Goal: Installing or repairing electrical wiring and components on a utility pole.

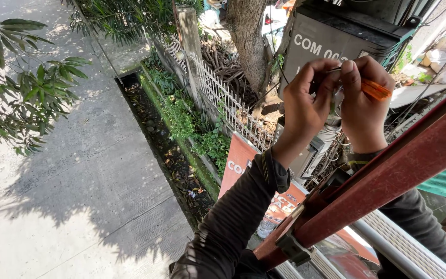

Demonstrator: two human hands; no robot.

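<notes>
Nearest the camera, a red-painted ladder rail with ribbed metal rungs (388, 175) crosses the lower right, and the person's dark sleeves rise past it. Above it, the left hand (305, 101) is pinched shut on a thin black cable (284, 77), fingertips meeting the right hand. The right hand (362, 103) is clamped around a small orange-handled tool (375, 90), its tip hidden between the fingers, so what it bites on cannot be told. Both hands sit just in front of a grey metal cabinet (331, 44). Good work here likely calls for the left hand to keep the cable taut and steady while the right works in short, controlled motions, body leaning against the ladder. Far below lie a white picket fence (223, 98) and a concrete pavement (78, 170).
</notes>
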